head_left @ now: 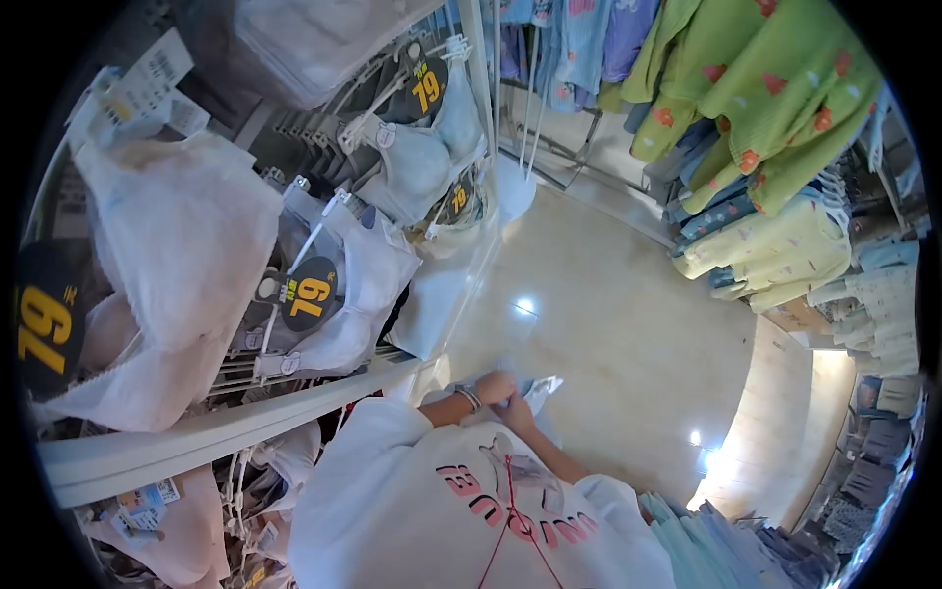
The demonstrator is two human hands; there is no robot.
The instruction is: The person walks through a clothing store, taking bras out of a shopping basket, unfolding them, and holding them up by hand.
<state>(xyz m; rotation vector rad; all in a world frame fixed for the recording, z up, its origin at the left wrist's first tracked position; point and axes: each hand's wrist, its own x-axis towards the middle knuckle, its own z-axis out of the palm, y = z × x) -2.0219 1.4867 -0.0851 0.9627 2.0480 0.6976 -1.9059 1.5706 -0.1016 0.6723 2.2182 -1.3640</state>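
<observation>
My left hand (497, 387), with bracelets at its wrist, is closed in front of my body. Touching it is my right hand (514, 414), also closed. Between and behind the hands shows a pale bluish-white item (541, 392) with a shiny tip, perhaps cloth or plastic; its kind is unclear and much of it is hidden by the hands. The fingers themselves are small and partly covered. Left of my hands hangs a white bra (368, 270) on a rack hook, by a black price tag (310, 293) reading 79.
A white shelf edge (226, 432) runs close on my left, with a larger pale bra (186, 245) above it. Green patterned pyjamas (775, 79) hang at the upper right. Teal garments (687, 535) hang at the lower right. Shiny floor (608, 324) lies ahead.
</observation>
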